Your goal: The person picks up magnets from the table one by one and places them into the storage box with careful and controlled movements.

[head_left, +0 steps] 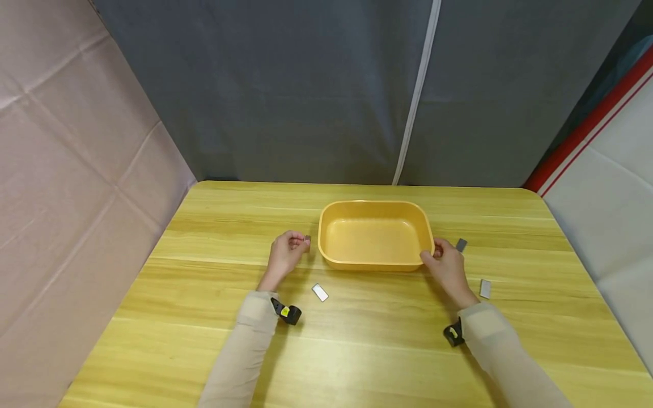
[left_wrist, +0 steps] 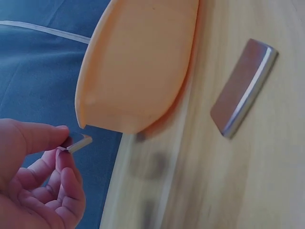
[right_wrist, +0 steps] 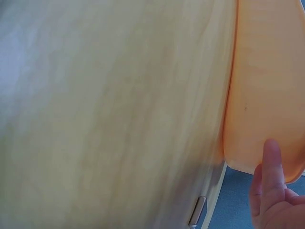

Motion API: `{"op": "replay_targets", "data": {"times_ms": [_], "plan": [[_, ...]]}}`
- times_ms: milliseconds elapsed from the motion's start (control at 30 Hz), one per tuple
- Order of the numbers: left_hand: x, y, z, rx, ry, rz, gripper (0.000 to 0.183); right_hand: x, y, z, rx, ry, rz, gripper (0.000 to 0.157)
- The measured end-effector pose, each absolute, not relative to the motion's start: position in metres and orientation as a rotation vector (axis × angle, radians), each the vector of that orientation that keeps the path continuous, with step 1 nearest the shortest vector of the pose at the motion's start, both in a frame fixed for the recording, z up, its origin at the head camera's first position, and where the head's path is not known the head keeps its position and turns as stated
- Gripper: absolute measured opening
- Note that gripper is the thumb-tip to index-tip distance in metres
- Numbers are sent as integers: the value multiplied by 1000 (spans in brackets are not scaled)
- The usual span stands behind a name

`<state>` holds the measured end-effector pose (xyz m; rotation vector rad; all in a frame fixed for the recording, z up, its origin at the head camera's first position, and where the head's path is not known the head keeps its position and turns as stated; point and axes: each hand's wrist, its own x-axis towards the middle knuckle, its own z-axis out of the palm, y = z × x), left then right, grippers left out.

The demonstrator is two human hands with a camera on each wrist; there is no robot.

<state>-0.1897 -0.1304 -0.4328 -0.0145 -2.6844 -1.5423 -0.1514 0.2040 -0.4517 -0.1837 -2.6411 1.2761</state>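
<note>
My left hand (head_left: pixel 288 255) is left of the yellow plastic basin (head_left: pixel 374 265), pinching a small rectangular metal block (left_wrist: pixel 78 142) between thumb and fingertips. In the left wrist view the block is raised near the basin's end, its lower fingers curled beneath. At the basin's right end, my right hand (head_left: pixel 446 266) grips the rim. The right wrist view has the thumb on the basin's wall (right_wrist: pixel 264 95) and the other fingers partly hidden. A similar shiny block (head_left: pixel 320 292) lies on the table in front of the basin, large in the left wrist view.
Two more small blocks lie right of the basin: a dark one (head_left: pixel 461 245) beside my right hand and a grey one (head_left: pixel 485 289) nearer me. The wood-grain table (head_left: pixel 204 317) ends at a dark grey curtain (head_left: pixel 306 102). Pale sheets flank both sides.
</note>
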Motion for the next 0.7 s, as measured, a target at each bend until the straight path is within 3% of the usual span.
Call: {"op": "replay_targets", "data": {"times_ms": [700], "plan": [[-196, -107, -416, -70, -2577, -1671, 19, -152, 205, -453, -161, -2624, 1298, 37]]}}
